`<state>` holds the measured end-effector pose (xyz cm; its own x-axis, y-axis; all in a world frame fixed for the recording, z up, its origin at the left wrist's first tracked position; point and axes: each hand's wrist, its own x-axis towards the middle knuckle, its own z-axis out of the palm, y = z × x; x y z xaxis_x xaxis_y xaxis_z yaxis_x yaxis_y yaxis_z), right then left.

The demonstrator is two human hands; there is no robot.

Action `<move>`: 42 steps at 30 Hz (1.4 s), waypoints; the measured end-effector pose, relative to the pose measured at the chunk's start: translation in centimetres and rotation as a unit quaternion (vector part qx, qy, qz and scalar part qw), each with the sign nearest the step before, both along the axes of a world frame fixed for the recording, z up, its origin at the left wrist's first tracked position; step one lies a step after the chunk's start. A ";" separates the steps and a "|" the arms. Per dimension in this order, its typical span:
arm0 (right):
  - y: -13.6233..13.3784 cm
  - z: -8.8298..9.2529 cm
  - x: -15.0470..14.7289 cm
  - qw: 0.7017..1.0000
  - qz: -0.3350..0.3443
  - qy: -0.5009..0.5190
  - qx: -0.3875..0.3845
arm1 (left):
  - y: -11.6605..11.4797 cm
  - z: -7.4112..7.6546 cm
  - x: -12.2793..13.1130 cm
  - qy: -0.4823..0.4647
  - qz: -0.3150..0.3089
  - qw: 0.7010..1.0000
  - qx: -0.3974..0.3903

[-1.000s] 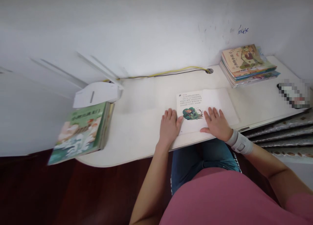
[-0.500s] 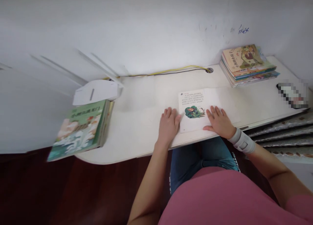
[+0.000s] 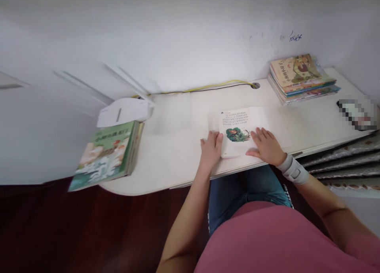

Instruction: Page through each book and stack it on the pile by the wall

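A thin picture book (image 3: 234, 148) lies open on the white desk, its page showing lines of print above a drawing of green plants. My left hand (image 3: 210, 148) is at the book's left edge, thumb against the page edge and fingers bent. Part of what those fingers touch is hidden. My right hand (image 3: 267, 145), with a grey wrist wrap, rests flat over the book's right side with its fingers spread, covering part of the white page.
A stack of green-covered books (image 3: 107, 154) overhangs the desk's left end, beside a white device (image 3: 124, 111). More books (image 3: 299, 77) are piled at the back right. A phone (image 3: 354, 114) lies far right. Cables (image 3: 208, 86) run along the wall to a hole.
My left hand has moved slightly right, and its fingers have drawn in at the book's left edge. The right hand stays flat. The whole view has shifted a little.
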<state>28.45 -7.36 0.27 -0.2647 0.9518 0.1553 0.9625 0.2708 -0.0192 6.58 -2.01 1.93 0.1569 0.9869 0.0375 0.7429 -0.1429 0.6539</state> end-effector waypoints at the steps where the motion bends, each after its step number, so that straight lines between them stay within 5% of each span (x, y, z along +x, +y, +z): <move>1: 0.1 0.1 0.1 1.000 0.000 0.010 -0.002 | -0.2 0.9 0.2 -0.007 -0.007 1.000 0.006; 5: 1.0 0.7 1.5 0.984 0.034 0.172 -0.037 | -1.2 5.2 2.5 -0.031 -0.093 0.994 0.057; 8: 1.4 1.9 3.5 0.903 0.019 0.421 -0.087 | -1.7 7.3 5.6 -0.075 -0.203 0.975 0.047; 11: 1.0 3.0 6.0 0.789 -0.038 0.607 -0.086 | -2.0 7.3 8.8 -0.049 -0.302 0.952 0.025; 14: 0.4 2.9 8.8 0.747 -0.086 0.657 -0.064 | -2.2 6.1 10.3 0.028 -0.320 0.946 0.045; 16: 0.1 1.8 10.5 0.764 -0.099 0.635 -0.064 | -2.1 5.1 9.7 0.064 -0.272 0.956 0.083; 19: -0.3 -0.3 12.0 0.830 -0.126 0.542 -0.027 | -1.5 3.5 7.0 0.059 -0.134 0.982 0.116; 22: -0.8 -1.3 12.1 0.907 -0.161 0.383 0.065 | -0.9 2.2 3.9 -0.032 -0.029 0.996 0.075; 26: -1.5 -0.2 10.1 0.942 -0.108 0.294 0.120 | -0.8 1.1 2.3 -0.212 0.006 0.977 0.005; 32: -2.3 1.7 3.4 0.945 0.039 0.311 0.090 | -0.7 0.7 3.8 -0.458 0.074 0.886 0.009; 36: -2.3 1.8 0.1 0.948 0.060 0.304 0.070 | -0.1 0.9 3.9 -0.572 0.098 0.808 -0.101; 42: -1.9 2.3 -1.1 0.943 0.046 0.317 0.088 | 0.2 1.8 5.7 -0.665 0.040 0.707 -0.237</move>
<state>27.38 -9.23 2.54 -0.1461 0.8742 0.4631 0.7441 0.4056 -0.5308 12.29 -1.77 3.78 0.2368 0.9415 -0.2398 -0.5813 0.3350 0.7415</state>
